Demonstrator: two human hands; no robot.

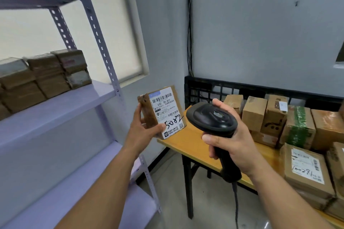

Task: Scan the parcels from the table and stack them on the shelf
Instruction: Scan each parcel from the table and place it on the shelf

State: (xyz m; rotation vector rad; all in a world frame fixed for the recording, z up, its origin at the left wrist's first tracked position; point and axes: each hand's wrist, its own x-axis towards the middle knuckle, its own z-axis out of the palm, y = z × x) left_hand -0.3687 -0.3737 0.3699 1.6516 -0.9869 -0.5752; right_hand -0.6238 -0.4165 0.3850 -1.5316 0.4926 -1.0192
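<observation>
Open floor (210, 208) is shown between the shelf (55, 109) edge and the table (186, 145) corner. Above this gap the parcel (162, 111) is gripped by the left hand (144, 132). Just beside it, the scanner (212, 119) is clasped by the right hand (232, 141).

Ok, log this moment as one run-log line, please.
phase: scanning | left-hand grip: holds labelled parcel | right-hand grip: holds barcode scanner | table: waiting parcels | shelf: stacked parcels

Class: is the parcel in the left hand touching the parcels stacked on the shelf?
Apart. The head view shows the shelf upright and wall between the parcel and the stack.
</observation>
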